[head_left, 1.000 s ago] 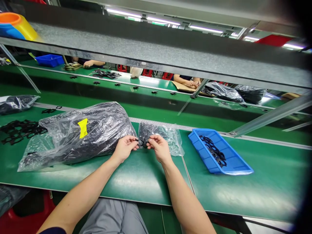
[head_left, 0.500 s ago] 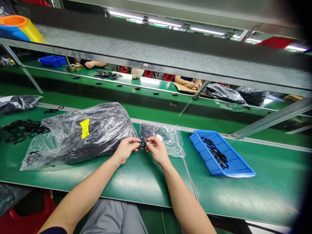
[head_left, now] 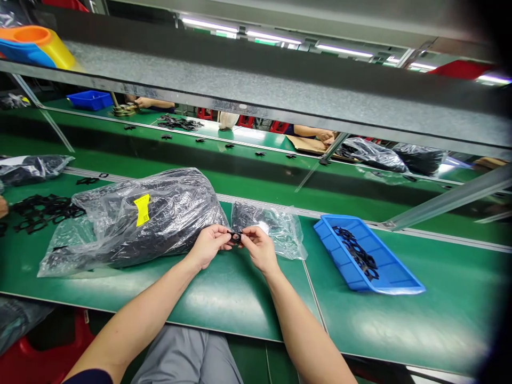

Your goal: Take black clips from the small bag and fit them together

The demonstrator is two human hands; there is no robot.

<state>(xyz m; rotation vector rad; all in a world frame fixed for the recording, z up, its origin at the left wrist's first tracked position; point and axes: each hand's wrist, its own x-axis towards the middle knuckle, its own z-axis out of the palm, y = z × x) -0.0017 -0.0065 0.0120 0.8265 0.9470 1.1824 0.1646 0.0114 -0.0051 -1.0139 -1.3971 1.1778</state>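
Between my two hands is a small black ring-shaped plastic part [head_left: 236,237], held above the green table. My left hand [head_left: 208,246] pinches its left end and my right hand [head_left: 259,248] pinches its right end. Just left of my left hand lies a big clear plastic bag [head_left: 176,213] full of black parts, with a yellow label on it. Behind my hands a smaller clear bag [head_left: 280,229] holds more dark parts. To the right stands a tilted-looking blue tray [head_left: 394,269] with several black parts in it.
Loose black parts [head_left: 48,210] are piled at the far left, near another bag [head_left: 34,169]. A metal shelf [head_left: 256,90] crosses above the table, with a slanted strut [head_left: 444,200] at right. Other people's hands [head_left: 326,136] work across the line, where black parts sit in a row.
The black part has turned in my fingers, so its ring opening now shows more plainly. A bit of another person's hand has come in at the left edge.
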